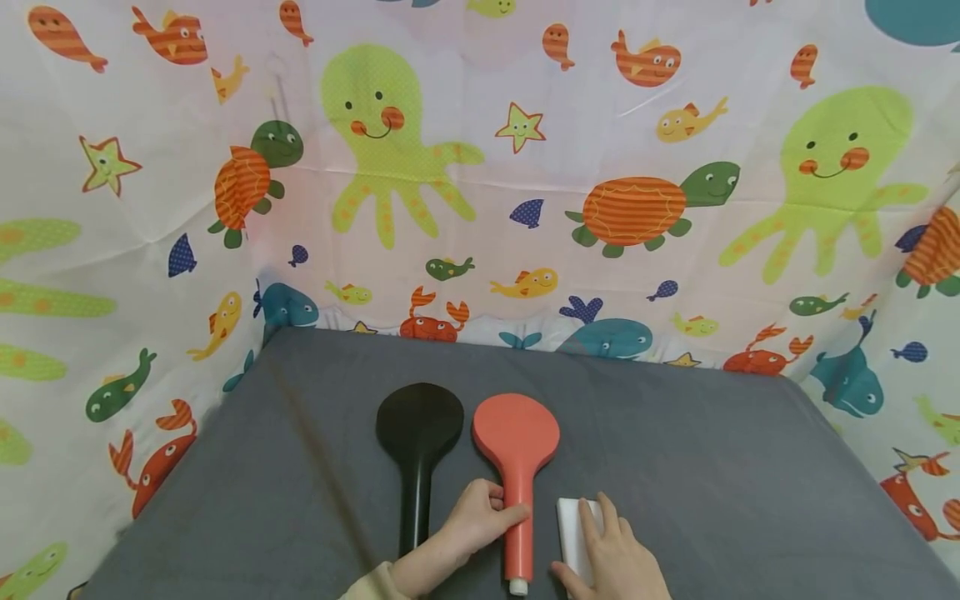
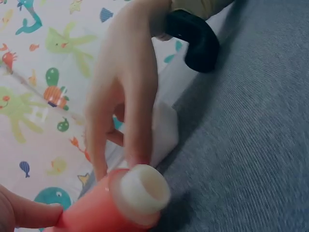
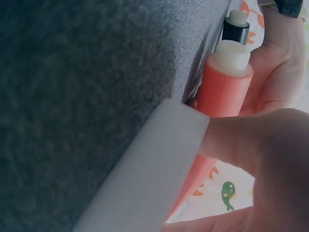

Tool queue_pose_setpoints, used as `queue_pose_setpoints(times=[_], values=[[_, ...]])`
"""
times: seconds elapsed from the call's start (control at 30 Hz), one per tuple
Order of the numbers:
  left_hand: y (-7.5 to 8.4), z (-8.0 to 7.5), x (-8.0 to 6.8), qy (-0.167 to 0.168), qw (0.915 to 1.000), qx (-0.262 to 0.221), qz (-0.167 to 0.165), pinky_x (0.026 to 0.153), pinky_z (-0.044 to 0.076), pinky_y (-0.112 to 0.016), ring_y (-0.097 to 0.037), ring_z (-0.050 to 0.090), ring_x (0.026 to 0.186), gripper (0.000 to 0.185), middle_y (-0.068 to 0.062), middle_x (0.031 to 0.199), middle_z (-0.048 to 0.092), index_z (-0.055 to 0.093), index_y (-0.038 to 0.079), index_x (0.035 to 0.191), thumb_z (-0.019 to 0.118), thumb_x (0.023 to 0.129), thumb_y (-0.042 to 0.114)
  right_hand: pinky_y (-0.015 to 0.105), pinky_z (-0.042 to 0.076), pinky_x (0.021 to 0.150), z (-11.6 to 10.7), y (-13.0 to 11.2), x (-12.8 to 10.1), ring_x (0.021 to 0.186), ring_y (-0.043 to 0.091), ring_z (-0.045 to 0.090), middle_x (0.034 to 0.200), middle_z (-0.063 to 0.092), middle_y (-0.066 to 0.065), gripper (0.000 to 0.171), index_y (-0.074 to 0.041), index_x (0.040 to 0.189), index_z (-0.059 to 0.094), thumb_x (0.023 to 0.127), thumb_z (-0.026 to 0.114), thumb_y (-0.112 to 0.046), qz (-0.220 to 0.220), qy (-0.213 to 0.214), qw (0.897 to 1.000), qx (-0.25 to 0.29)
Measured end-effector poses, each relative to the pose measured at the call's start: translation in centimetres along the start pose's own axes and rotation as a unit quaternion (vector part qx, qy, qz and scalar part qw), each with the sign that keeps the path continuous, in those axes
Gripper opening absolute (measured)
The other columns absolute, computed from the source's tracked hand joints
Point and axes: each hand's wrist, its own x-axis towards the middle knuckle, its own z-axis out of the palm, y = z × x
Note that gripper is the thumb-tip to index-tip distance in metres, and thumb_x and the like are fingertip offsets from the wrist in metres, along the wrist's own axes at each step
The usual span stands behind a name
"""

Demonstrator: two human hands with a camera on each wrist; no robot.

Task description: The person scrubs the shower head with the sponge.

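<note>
A coral-red shower head [image 1: 516, 467] lies on the grey cloth with its handle toward me; the handle ends in a white cap [image 2: 142, 191]. My left hand [image 1: 491, 512] grips that handle from the left, fingers curled round it. A black shower head [image 1: 417, 442] lies parallel on its left, untouched. Just right of the red handle sits a white block [image 1: 572, 525]. My right hand [image 1: 592, 542] holds it, fingers over its top and thumb at its near side. In the right wrist view the block [image 3: 149, 169] lies against the red handle [image 3: 222, 92].
The grey cloth [image 1: 712, 467] covers the table, open to the right and at the back. A curtain printed with sea animals [image 1: 480, 183] hangs round the back and both sides. A black strap [image 2: 198, 43] sits on my right wrist.
</note>
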Motion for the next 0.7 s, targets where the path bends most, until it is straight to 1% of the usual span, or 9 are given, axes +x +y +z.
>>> queue_pose_setpoints(times=[0.2, 0.27, 0.33, 0.4, 0.47, 0.53, 0.6, 0.67, 0.7], values=[[0.0, -0.4, 0.0, -0.029, 0.9968, -0.059, -0.046, 0.058, 0.056, -0.035, -0.017, 0.065, 0.064, 0.019, -0.01, 0.07, 0.064, 0.06, -0.008, 0.088, 0.071, 0.079, 0.004, 0.045, 0.049, 0.053, -0.3, 0.0, 0.0, 0.093, 0.037, 0.053, 0.131, 0.039, 0.023, 0.072, 0.003, 0.127, 0.051, 0.074, 0.072, -0.041, 0.003, -0.004, 1.0, 0.028], [0.0, -0.6, 0.0, -0.038, 0.9957, -0.069, -0.049, 0.059, 0.056, -0.035, -0.016, 0.064, 0.063, 0.019, -0.009, 0.069, 0.063, 0.062, -0.009, 0.088, 0.071, 0.078, 0.004, 0.04, 0.047, 0.05, -0.5, 0.0, -0.2, 0.089, 0.033, 0.053, 0.132, 0.04, 0.02, 0.064, 0.001, 0.125, 0.054, 0.075, 0.072, -0.034, -0.006, 0.032, 0.999, 0.037], [-0.2, -0.7, -0.2, -0.048, 0.9948, -0.075, -0.049, 0.059, 0.056, -0.034, -0.015, 0.063, 0.062, 0.019, -0.008, 0.07, 0.062, 0.063, -0.009, 0.089, 0.071, 0.079, 0.004, 0.037, 0.045, 0.049, -0.7, 0.0, -0.4, 0.085, 0.03, 0.054, 0.13, 0.044, 0.016, 0.057, -0.001, 0.122, 0.057, 0.073, 0.072, -0.028, -0.028, 0.1, 0.994, 0.038], [-0.4, -0.8, -0.5, -0.053, 0.9945, -0.078, -0.046, 0.059, 0.056, -0.033, -0.014, 0.062, 0.061, 0.019, -0.007, 0.07, 0.061, 0.063, -0.008, 0.09, 0.071, 0.079, 0.004, 0.036, 0.045, 0.051, -1.2, 0.0, -0.5, 0.084, 0.028, 0.054, 0.128, 0.047, 0.014, 0.053, -0.002, 0.12, 0.058, 0.073, 0.07, -0.023, -0.075, 0.183, 0.979, 0.04], [-0.5, -0.9, -0.9, -0.058, 0.9947, -0.077, -0.038, 0.059, 0.056, -0.032, -0.014, 0.062, 0.062, 0.019, -0.007, 0.072, 0.061, 0.063, -0.007, 0.091, 0.071, 0.078, 0.003, 0.038, 0.047, 0.057, -1.7, 0.1, -0.4, 0.089, 0.028, 0.055, 0.128, 0.049, 0.012, 0.051, -0.004, 0.122, 0.057, 0.077, 0.067, -0.025, -0.134, 0.256, 0.957, 0.032], [-0.4, -1.0, -1.3, -0.063, 0.9952, -0.074, -0.015, 0.059, 0.055, -0.032, -0.017, 0.064, 0.064, 0.021, -0.008, 0.075, 0.061, 0.062, -0.007, 0.093, 0.072, 0.077, 0.002, 0.043, 0.048, 0.067, -2.2, -0.1, -0.2, 0.1, 0.03, 0.053, 0.132, 0.049, 0.011, 0.047, -0.007, 0.127, 0.054, 0.087, 0.058, -0.032, -0.2, 0.292, 0.935, 0.034], [-0.2, -1.1, -1.8, -0.07, 0.995, -0.069, 0.019, 0.059, 0.055, -0.031, -0.021, 0.066, 0.067, 0.024, -0.008, 0.079, 0.063, 0.061, -0.008, 0.096, 0.072, 0.077, 0.002, 0.048, 0.046, 0.077, -2.8, -0.6, 0.0, 0.113, 0.031, 0.048, 0.136, 0.047, 0.009, 0.045, -0.01, 0.131, 0.052, 0.095, 0.044, -0.036, -0.258, 0.303, 0.916, 0.04], [0.1, -1.0, -2.2, -0.085, 0.9924, -0.07, 0.055, 0.061, 0.055, -0.03, -0.024, 0.067, 0.07, 0.029, -0.01, 0.085, 0.065, 0.06, -0.009, 0.102, 0.072, 0.077, 0.002, 0.046, 0.042, 0.084, -3.0, -1.2, 0.3, 0.119, 0.031, 0.044, 0.137, 0.046, 0.009, 0.047, -0.011, 0.131, 0.052, 0.098, 0.032, -0.038, -0.306, 0.314, 0.898, 0.044], [0.2, -1.0, -2.4, -0.094, 0.9906, -0.069, 0.072, 0.062, 0.055, -0.029, -0.025, 0.068, 0.072, 0.031, -0.011, 0.088, 0.065, 0.059, -0.009, 0.104, 0.072, 0.078, 0.002, 0.045, 0.04, 0.085, -3.1, -1.6, 0.4, 0.12, 0.033, 0.044, 0.137, 0.047, 0.009, 0.045, -0.011, 0.13, 0.053, 0.099, 0.032, -0.036, -0.327, 0.321, 0.888, 0.046]])
